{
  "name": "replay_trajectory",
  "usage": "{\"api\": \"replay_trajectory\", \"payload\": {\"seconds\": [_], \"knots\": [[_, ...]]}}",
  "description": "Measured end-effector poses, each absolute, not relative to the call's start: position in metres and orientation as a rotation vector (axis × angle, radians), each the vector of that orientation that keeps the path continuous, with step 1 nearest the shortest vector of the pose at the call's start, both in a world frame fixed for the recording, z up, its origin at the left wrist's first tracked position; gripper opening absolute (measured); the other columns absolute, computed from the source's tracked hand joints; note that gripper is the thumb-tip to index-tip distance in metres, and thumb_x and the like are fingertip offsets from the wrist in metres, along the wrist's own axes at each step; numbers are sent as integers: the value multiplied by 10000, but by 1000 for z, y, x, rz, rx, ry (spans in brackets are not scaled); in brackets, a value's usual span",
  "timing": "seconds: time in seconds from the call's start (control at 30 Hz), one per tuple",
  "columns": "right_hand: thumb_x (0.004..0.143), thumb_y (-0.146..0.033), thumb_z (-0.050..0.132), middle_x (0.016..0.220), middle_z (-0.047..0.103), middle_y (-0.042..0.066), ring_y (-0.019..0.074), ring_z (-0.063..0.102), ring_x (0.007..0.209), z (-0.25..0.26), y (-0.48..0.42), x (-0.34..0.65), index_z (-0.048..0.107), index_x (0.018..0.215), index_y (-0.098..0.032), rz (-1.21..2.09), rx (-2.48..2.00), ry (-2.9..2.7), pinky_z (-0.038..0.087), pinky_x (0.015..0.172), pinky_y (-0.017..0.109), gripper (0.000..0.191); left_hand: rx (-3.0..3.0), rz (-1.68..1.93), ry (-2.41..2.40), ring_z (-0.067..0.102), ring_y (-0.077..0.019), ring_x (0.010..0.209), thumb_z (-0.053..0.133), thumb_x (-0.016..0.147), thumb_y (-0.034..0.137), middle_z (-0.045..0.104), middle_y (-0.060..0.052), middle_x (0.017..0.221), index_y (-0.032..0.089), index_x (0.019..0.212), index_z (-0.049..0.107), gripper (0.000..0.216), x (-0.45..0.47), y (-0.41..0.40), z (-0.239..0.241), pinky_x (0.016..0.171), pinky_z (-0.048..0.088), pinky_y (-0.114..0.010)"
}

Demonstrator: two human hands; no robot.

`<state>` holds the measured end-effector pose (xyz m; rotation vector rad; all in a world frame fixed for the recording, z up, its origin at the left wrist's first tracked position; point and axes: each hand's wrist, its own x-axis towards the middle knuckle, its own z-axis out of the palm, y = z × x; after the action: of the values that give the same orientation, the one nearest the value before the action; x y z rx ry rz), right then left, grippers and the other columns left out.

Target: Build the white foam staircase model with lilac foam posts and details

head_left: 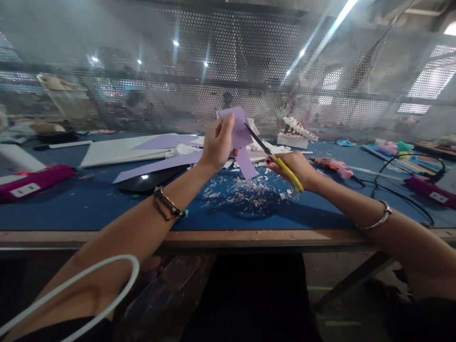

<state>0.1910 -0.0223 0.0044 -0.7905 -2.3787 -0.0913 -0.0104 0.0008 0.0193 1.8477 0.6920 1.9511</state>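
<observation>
A purple sheet (pixel 238 129) is held up in the air above the middle of the table (pixel 89 205), with one strip of it hanging down toward the tabletop. The left grip (pixel 220 142) is clenched on the sheet's left edge, thumb on the near face and fingers wrapped behind. The right grip (pixel 294 167) grasps the yellow handles of a pair of scissors (pixel 274 156), whose dark blades point up and left and meet the right edge of the sheet; whether the blades are parted or closed is hard to tell at this size. Directly under both grips lies a pile of small pale scraps (pixel 249 191) scattered on the blue surface. Left of the scraps, a long purple strip (pixel 156 166) lies flat, just beside a dark glossy object (pixel 149 181) that may be a phone or a tray. Behind these lie white sheets (pixel 119 150). Right of the right grip, a pink glue gun (pixel 334 166) lies on the table, with a black cable (pixel 402 183) looping near it. A pink power strip (pixel 33 183) sits far left, and a small white decorated model (pixel 295 130) stands at the back, in front of a perforated metal screen (pixel 178 85). A beaded bracelet (pixel 166 203) circles the left wrist and a silver bangle (pixel 379 219) the right.
</observation>
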Motion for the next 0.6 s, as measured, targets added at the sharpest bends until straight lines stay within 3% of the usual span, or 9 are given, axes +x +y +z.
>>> {"api": "replay_trajectory", "payload": {"seconds": [0.2, 0.6], "knots": [[884, -490, 354, 529, 418, -31, 70, 391, 481, 4, -27, 191, 388, 641, -187, 24, -717, -2366, 271, 511, 234, 390, 2021, 1946, 660, 354, -33, 263, 450, 896, 523, 371, 45, 347, 180, 518, 413, 512, -8, -6, 19, 270, 204, -186], [837, -597, 403, 596, 461, -13, 88, 422, 551, 10, -34, 192, 427, 704, -179, 231, -732, -2375, 293, 552, 256, 439, 2183, 1844, 636, 363, -52, 263, 443, 873, 582, 398, 24, 294, 176, 465, 466, 576, -7, -11, 18, 295, 213, -208]]}}
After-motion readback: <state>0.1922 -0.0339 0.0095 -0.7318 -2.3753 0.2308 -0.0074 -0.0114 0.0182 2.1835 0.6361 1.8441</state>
